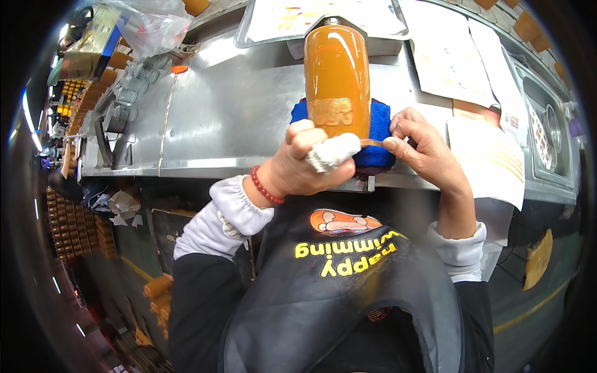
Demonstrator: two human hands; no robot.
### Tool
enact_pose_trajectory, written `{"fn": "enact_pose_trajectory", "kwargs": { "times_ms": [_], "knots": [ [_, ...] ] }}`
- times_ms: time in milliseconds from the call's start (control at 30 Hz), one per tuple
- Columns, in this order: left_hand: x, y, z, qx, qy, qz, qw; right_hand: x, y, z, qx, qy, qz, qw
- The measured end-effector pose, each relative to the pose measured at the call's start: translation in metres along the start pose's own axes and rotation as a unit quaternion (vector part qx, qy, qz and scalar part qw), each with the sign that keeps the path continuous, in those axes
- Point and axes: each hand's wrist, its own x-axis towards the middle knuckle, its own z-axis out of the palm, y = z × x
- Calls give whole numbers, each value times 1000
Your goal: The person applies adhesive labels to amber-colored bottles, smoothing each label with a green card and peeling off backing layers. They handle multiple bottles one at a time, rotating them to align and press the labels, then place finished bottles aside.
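Observation:
A large, glossy amber-brown cylinder, like a bottle, rests on a folded blue cloth at the near edge of the steel table. Raised markings stand out near its closer end. My left hand, with a red bead bracelet at the wrist, is closed around a crumpled white cloth against that end. From the right, my right hand pinches a thin orange strip that runs across the blue cloth to the cylinder. Where the strip meets the cylinder is hidden by the white cloth.
Behind the cylinder lies a metal tray. Printed sheets cover the table's right part, beside a steel basin. Several clear glasses and a plastic bag are at the left. A cord crosses the steel surface.

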Motion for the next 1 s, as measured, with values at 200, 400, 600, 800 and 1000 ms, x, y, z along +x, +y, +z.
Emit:
{"fn": "enact_pose_trajectory", "kwargs": {
  "times_ms": [200, 400, 600, 800, 1000],
  "knots": [
    [-6, 4, -1, -4, -7, -26, 1000, 3, -5, 2, -24, 14, -6, 1000],
    [-1, 1, 3, 1, 8, -9, 1000, 4, -4, 4, -16, 13, -18, 1000],
    [-7, 7, -2, 23, -2, -29, 999, 7, -5, 6, -36, 16, -17, 999],
    [10, -3, 1, 21, -17, 43, 999, 6, -4, 9, -40, 40, -35, 998],
    [-6, 4, -4, 61, -19, -3, 998, 7, -7, 11, -46, 49, -30, 997]
  ]
}}
